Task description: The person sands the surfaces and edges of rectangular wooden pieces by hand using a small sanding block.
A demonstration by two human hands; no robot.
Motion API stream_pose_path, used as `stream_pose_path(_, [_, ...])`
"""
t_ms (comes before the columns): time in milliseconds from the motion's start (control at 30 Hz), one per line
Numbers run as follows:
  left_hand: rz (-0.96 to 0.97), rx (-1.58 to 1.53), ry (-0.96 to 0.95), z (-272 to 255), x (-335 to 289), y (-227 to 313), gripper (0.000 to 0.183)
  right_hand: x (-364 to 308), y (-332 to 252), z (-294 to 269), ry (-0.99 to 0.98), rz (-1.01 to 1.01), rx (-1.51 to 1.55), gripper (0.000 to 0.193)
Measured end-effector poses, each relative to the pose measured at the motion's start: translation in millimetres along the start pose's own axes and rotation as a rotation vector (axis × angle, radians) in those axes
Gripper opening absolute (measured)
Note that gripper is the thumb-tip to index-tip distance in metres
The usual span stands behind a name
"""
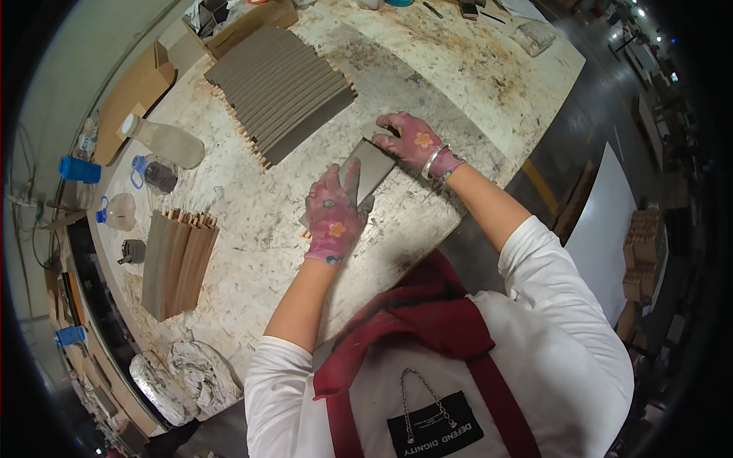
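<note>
A flat grey panel (374, 169) lies slantwise on the worn white tabletop in front of me, with light wooden ends showing near its lower left. My left hand (334, 214), in a pink flowered glove, rests on the panel's near end with fingers stretched out and the thumb apart. At the far end, my right hand (412, 142), gloved the same way and wearing a silver bangle, has its fingers curled over a small pale piece (372, 131). Most of that piece is hidden by the fingers.
Beyond my left hand stands a large row of grey panels (279, 88). A smaller brown-grey stack (179, 263) sits at left, near a cloudy bottle (172, 143) and a dark-filled jar (160, 177). Crumpled plastic bundles (191, 374) lie at the lower left edge.
</note>
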State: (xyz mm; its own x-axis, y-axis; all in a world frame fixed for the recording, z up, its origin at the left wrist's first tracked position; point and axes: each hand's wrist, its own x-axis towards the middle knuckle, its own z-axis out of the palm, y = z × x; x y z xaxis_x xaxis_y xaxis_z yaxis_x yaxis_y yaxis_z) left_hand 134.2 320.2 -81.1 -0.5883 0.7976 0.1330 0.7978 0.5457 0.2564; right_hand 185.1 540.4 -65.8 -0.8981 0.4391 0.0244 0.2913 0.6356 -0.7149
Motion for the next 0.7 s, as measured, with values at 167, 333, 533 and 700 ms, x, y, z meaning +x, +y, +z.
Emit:
stream_pose_path(167, [0.024,-0.029,-0.035,-6,3,-6,0.073,-42,5,-27,-0.132,-0.016,-0.031,0.049])
stream_pose_path(333, [0.119,-0.05,0.099,-2,-6,-15,0.069,-55,4,-66,-0.273,0.067,0.099,0.052])
stream_pose_path(533, [0.161,-0.172,0.029,13,-16,24,0.067,-26,-74,-7,-0.258,-0.533,-0.005,0.041])
stream_pose_path(700, [-0.037,-0.935,0.011,58,-28,26,0.063,-22,-125,59,-0.764,-0.959,-0.315,0.042])
